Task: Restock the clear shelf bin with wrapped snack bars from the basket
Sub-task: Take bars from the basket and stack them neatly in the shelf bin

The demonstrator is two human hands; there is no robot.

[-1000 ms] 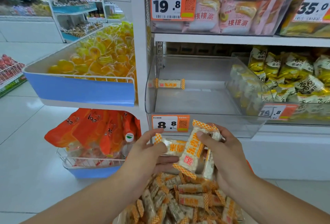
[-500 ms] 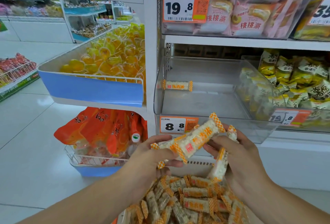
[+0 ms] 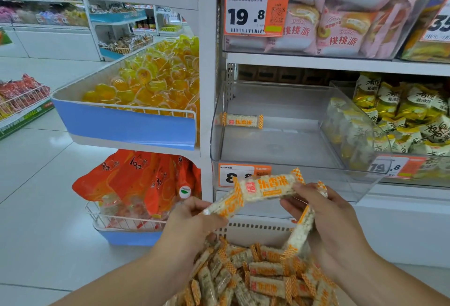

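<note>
The clear shelf bin [image 3: 287, 159] sits on the middle shelf with a single wrapped snack bar [image 3: 242, 121] at its back left. Below it, a basket [image 3: 255, 231] holds a heap of several orange-and-white wrapped bars [image 3: 265, 279]. My left hand [image 3: 192, 223] grips one bar [image 3: 226, 205] by its end. My right hand [image 3: 323, 215] pinches a horizontal bar [image 3: 267, 186] in front of the bin's price tag and also holds other bars [image 3: 300, 230] hanging downward under its fingers.
A blue-fronted tray [image 3: 126, 125] of yellow jelly cups juts out at left, with orange snack bags [image 3: 141, 181] in a wire basket beneath. Right of the bin is a bin of yellow-white packets [image 3: 399, 115]. Pink cake packs [image 3: 341, 8] fill the shelf above.
Both hands have risen from the basket toward the bin front. The bar in my right hand has turned from upright to nearly horizontal.
</note>
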